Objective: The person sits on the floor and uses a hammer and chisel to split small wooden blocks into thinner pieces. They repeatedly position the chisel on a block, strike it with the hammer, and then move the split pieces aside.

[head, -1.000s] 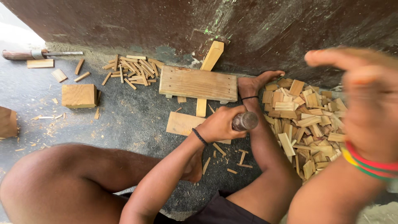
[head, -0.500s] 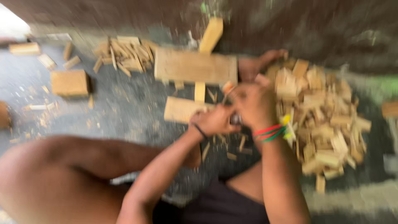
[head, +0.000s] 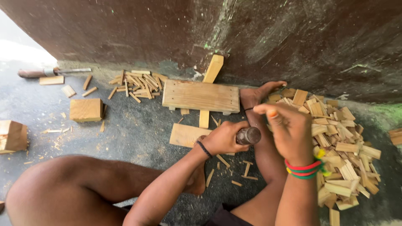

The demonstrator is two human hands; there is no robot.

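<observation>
Right hand (head: 289, 132) has swung in from the far right edge since a second ago and now sits just right of the dark tool handle (head: 248, 135), fingers curled together, thumb and forefinger pressed as if pinching something small, can't tell what. Left hand (head: 224, 138) unchanged in place, fist wrapped tight around the handle, its round end poking out toward the right hand. Camera has steadied, blur gone. Just left of the grip and partly under it lies a flat wood slab (head: 186, 135), on the grey concrete floor (head: 138, 129). Beyond the grip, a low wooden board (head: 201, 96) on small feet, with a thin stick (head: 212, 69) leaning on the dark stained wall (head: 167, 29) behind it. Right of the grip, a big pile of cut wood pieces (head: 339, 138) fills the floor up to the wall, a foot (head: 257, 94) resting at its edge. Far left of the grip: small heap of splints (head: 136, 80), a wood block (head: 86, 109), another block (head: 12, 136) at the frame edge, a chisel (head: 52, 72) by the wall. Below the grip, scattered chips (head: 245, 169) and bare legs crowd the near side; open floor lies left between slab and block.
</observation>
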